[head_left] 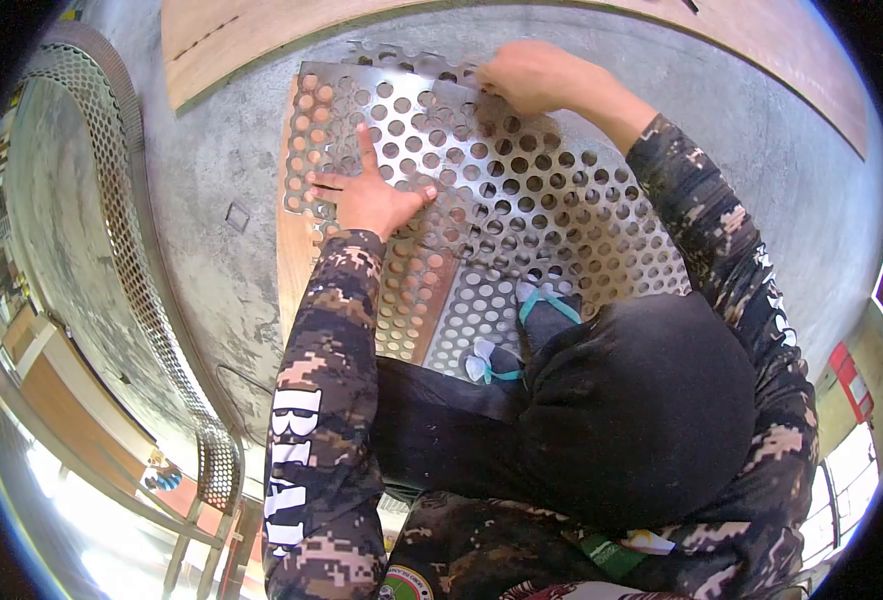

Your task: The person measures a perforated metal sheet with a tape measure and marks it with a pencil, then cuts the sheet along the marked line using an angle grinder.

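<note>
My left hand [371, 195] lies with fingers spread on a perforated metal sheet [436, 118] with rows of round holes. At the sheet's far edge, my right hand [529, 78] is closed with its fingers curled down. Whatever it may pinch is hidden behind the fingers. Beneath the left side of the sheet a wooden board [296, 240] shows through the holes. More perforated metal [611, 225] extends to the right and bends toward my knee. My feet in sandals [546, 300] rest on the near perforated part.
A long curved strip of perforated metal [126, 215] stands on the left over the concrete floor [211, 160]. A large plywood sheet [291, 40] spans the back. At lower left, a person [166, 478] is in the distance. A red object [849, 382] is at far right.
</note>
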A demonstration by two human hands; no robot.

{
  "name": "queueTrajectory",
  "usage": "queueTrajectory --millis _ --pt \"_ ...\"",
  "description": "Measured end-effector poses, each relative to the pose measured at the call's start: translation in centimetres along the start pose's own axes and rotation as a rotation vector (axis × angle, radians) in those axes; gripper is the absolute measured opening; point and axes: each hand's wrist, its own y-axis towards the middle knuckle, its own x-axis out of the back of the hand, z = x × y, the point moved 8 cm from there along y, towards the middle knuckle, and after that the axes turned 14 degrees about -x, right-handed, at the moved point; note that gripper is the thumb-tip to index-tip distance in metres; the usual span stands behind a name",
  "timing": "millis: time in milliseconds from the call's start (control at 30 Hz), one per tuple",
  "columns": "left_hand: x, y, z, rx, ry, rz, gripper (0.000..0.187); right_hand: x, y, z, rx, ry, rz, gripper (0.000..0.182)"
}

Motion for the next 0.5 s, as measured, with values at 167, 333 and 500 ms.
queueTrajectory --millis 167,333,500 --pt "-0.1 0.1 0.0 0.006 -0.006 0.023 0.134 0.5 -0.1 0.0 -0.047 0.066 -0.091 0.015" --pt "0.4 -0.5 -0.3 0.025 0.008 0.028 0.134 0.1 0.8 0.2 0.014 0.196 -0.170 0.016" --pt "0.5 -0.4 -0.4 0.010 0.036 0.045 0.133 0.2 0.4 0.7 0.026 0.274 -0.178 0.016"
